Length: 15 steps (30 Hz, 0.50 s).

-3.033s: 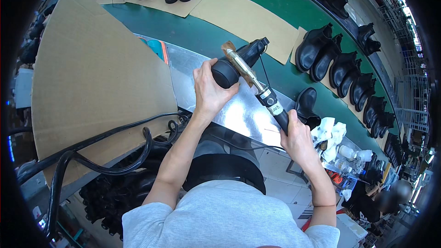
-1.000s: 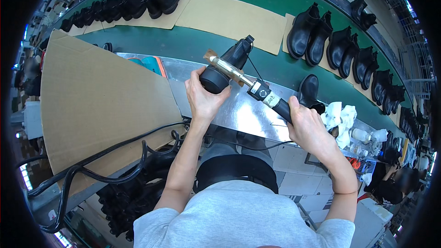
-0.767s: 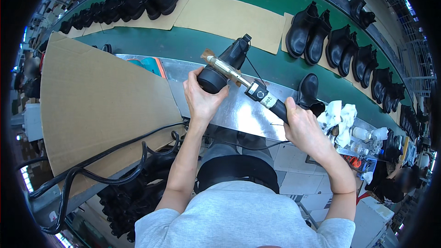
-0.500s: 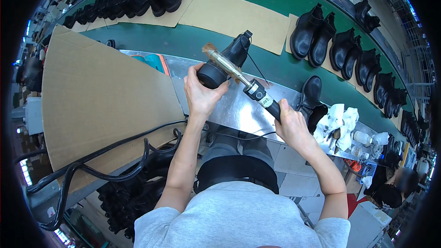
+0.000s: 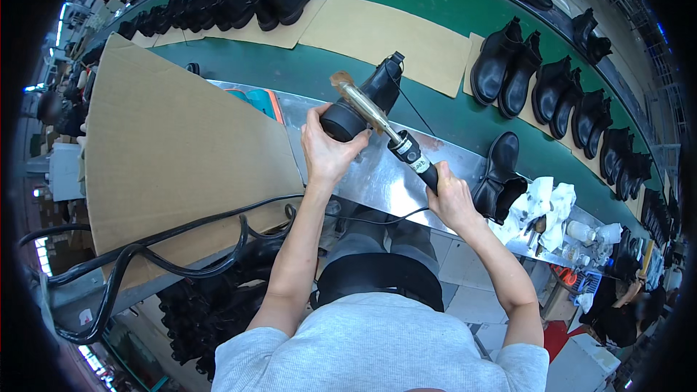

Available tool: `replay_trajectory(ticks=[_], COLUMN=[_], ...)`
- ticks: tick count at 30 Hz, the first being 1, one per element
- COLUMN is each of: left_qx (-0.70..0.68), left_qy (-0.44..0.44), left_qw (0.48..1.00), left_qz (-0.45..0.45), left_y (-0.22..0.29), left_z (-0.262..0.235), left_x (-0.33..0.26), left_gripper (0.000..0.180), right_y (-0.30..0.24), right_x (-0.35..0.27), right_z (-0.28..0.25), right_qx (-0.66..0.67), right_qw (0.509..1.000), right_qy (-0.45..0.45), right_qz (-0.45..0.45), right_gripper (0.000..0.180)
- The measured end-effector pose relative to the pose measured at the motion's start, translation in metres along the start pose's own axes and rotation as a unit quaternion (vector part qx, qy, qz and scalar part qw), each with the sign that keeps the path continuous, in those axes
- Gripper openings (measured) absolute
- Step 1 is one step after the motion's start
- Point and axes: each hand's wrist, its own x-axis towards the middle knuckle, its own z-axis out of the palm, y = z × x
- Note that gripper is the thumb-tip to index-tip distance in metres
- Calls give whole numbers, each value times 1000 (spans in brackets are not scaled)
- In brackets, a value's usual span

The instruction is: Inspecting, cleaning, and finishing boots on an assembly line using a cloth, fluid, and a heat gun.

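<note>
My left hand (image 5: 330, 152) is closed around the rounded near end of a black ankle boot (image 5: 385, 87), thumb and fingers on opposite sides. The boot lies tilted, its other end pointing away to the far right. My right hand (image 5: 454, 199) grips the black handle of a hot-air gun (image 5: 414, 157) with a long metal barrel. That barrel slants across the boot, partly covering it; whether they touch I cannot tell. Brownish material clings around the barrel's tip. Beside my right hand, another black boot (image 5: 502, 170) rests on its side.
Beneath the boot runs a metal ledge (image 5: 388, 187) along a green bench (image 5: 428, 112). Paired boots (image 5: 497, 65) stand on cardboard beyond. A large cardboard sheet (image 5: 185, 141) and thick black cables (image 5: 174, 236) occupy the left. White cloths (image 5: 541, 207) and small bottles (image 5: 581, 232) sit right.
The view has shifted slightly, moving the surroundings right and down in the picture. My right hand is a little closer to my left. Both grips stay the same.
</note>
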Motion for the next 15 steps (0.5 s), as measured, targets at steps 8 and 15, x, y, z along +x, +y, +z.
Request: replay_trajectory(ticks=[8,15], left_qx=[-107,-105], left_qy=[139,194], left_qw=[984,971], left_qz=[-11,97], left_y=[2,32], left_z=[-11,-18], left_x=[-10,-13], left_gripper=[72,71], right_y=[-10,7], right_x=[-8,6], right_z=[21,134], right_qx=[252,160], right_qw=[923,952], right_qy=[244,65], right_qz=[161,252], right_gripper=[24,36])
